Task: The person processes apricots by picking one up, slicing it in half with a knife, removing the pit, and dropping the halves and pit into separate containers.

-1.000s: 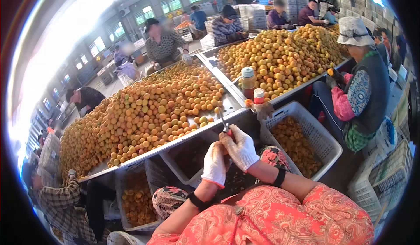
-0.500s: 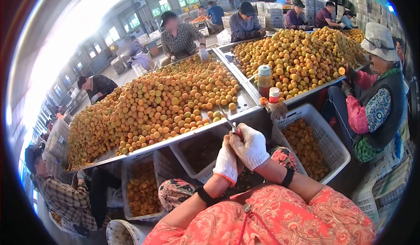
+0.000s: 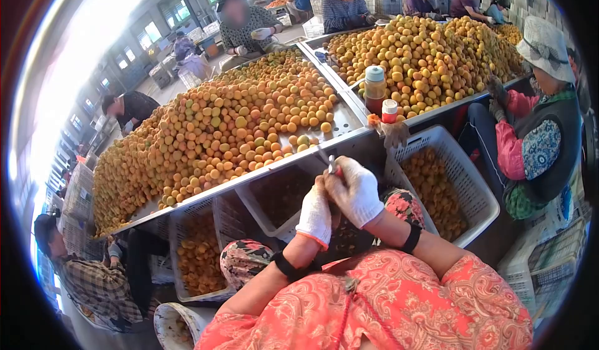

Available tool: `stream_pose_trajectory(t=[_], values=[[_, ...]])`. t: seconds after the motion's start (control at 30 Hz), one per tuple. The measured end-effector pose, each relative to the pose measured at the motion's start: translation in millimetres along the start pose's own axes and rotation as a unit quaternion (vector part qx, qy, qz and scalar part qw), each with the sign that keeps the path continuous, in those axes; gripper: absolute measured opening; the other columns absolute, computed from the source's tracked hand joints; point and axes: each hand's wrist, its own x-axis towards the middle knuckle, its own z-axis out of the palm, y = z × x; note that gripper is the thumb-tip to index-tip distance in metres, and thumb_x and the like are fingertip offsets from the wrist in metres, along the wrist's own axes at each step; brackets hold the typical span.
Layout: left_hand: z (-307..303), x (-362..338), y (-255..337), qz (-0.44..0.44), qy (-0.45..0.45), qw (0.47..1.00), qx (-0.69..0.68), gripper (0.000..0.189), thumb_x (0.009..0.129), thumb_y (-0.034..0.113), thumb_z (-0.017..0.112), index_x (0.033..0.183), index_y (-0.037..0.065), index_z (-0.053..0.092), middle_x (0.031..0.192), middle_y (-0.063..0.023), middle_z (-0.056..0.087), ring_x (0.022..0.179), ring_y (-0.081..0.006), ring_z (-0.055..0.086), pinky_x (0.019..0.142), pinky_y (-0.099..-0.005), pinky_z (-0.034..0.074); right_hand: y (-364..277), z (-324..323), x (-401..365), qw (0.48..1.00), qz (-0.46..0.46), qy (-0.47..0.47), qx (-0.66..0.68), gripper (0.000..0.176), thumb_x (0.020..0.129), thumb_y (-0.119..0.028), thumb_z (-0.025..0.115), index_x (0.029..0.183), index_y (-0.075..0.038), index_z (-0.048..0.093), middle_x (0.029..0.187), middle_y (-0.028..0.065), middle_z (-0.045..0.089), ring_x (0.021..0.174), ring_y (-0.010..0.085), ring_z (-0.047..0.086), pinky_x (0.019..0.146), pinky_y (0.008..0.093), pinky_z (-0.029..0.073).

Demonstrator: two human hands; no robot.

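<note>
My right hand, in a white knit glove, is closed around a small knife with a bit of red at its handle. The blade points up and away from me. Against it presses my left hand, also gloved, with its fingers curled in; whatever they hold is hidden. Both hands are in front of the metal table's edge. Just beyond lies a large heap of orange-yellow apricots.
Crates of cut fruit stand below the table, one at the right, another at the left. A capped bottle and a red jar with a white lid stand on the divider. Co-workers sit around; one in a hat is at my right.
The view has tilted slightly, and my hands, still together on the knife, appear a little lower relative to the table edge. The co-worker across has raised a gloved hand off the fruit.
</note>
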Motion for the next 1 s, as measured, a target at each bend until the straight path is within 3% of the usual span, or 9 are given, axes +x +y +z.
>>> stream_pose_trajectory(t=[0.1,0.17,0.23,0.4,0.43,0.47,0.63,0.7,1.0], values=[[-6.9,-12.3,3.2,0.094,-0.059,0.974,0.199,0.028,0.104,0.035,0.046,0.112,0.012,0.060,0.096,-0.0025,0.064,0.081,-0.0174,0.063,0.067,-0.0301,0.051,2.9,-2.9,0.8,0.998,0.064,0.010,0.003,0.024,0.093,-0.022,0.064,0.081,-0.003,0.055,0.063,0.0107,0.050,0.057,0.0181,0.046,0.055,0.0334,0.043],[-6.7,-17.5,7.1,0.071,-0.076,0.975,0.194,0.027,0.103,0.035,0.049,0.112,0.011,0.058,0.094,-0.0034,0.063,0.075,-0.0169,0.062,0.059,-0.0303,0.050,1.6,-2.0,-0.8,0.998,0.055,0.024,0.004,0.026,0.093,-0.022,0.065,0.080,-0.003,0.054,0.063,0.0111,0.049,0.057,0.0188,0.045,0.055,0.0342,0.042],[-5.5,-20.3,12.4,0.013,-0.104,0.986,0.130,0.031,0.101,0.036,0.053,0.118,0.010,0.056,0.095,-0.0043,0.063,0.070,-0.0178,0.062,0.054,-0.0316,0.048,-3.7,-6.4,1.0,0.994,0.106,-0.011,0.027,0.023,0.092,-0.026,0.064,0.083,-0.005,0.060,0.074,0.0177,0.060,0.072,0.0369,0.061,0.062,0.0411,0.047],[9.1,-42.5,35.3,0.047,-0.187,0.974,0.117,0.043,0.094,0.025,0.067,0.128,0.005,0.051,0.114,-0.0096,0.064,0.094,-0.0216,0.065,0.074,-0.0356,0.057,16.4,1.3,0.3,0.989,0.023,0.023,0.142,0.017,0.095,-0.018,0.061,0.089,-0.002,0.060,0.074,0.0187,0.057,0.067,0.0364,0.058,0.062,0.0390,0.047],[14.0,-46.3,37.8,0.078,-0.142,0.981,0.112,0.033,0.094,0.012,0.064,0.125,0.006,0.056,0.102,-0.0049,0.062,0.078,-0.0145,0.061,0.064,-0.0280,0.052,17.9,5.3,0.2,0.985,-0.011,0.052,0.164,0.014,0.095,-0.015,0.060,0.090,-0.002,0.059,0.074,0.0182,0.059,0.066,0.0345,0.059,0.062,0.0381,0.047],[18.9,-55.7,46.2,0.088,-0.115,0.985,0.091,0.037,0.091,0.007,0.066,0.126,0.004,0.055,0.101,-0.0056,0.062,0.077,-0.0151,0.061,0.067,-0.0284,0.052,9.1,0.1,-2.4,0.973,0.087,0.004,0.215,0.017,0.102,-0.017,0.055,0.093,-0.002,0.056,0.079,-0.0024,0.053,0.072,0.0039,0.046,0.061,0.0232,0.042],[-3.0,-51.8,65.7,0.202,-0.146,0.961,0.123,0.055,0.087,0.000,0.063,0.138,0.000,0.045,0.101,-0.0090,0.057,0.085,-0.0195,0.061,0.076,-0.0315,0.053,-12.4,-16.4,-9.9,0.968,0.113,-0.082,0.210,0.020,0.103,-0.024,0.054,0.102,-0.004,0.057,0.079,-0.0052,0.049,0.070,0.0017,0.042,0.058,0.0192,0.037],[-1.0,-54.1,68.1,0.205,-0.140,0.963,0.103,0.055,0.086,-0.002,0.063,0.138,0.000,0.045,0.103,-0.0098,0.057,0.086,-0.0189,0.062,0.074,-0.0314,0.054,-17.0,-14.5,-14.6,0.975,0.117,-0.129,0.135,0.019,0.100,-0.020,0.058,0.100,-0.001,0.055,0.075,0.0151,0.063,0.065,0.0197,0.062,0.058,0.0340,0.046],[-2.0,-56.7,70.2,0.199,-0.135,0.970,0.012,0.051,0.090,0.000,0.058,0.140,-0.002,0.045,0.117,-0.0142,0.060,0.099,-0.0228,0.063,0.084,-0.0369,0.056,-25.8,-13.3,-22.1,0.963,0.079,-0.241,0.091,0.026,0.100,-0.025,0.056,0.096,0.000,0.054,0.078,0.0229,0.064,0.077,0.0415,0.065,0.059,0.0426,0.048]])
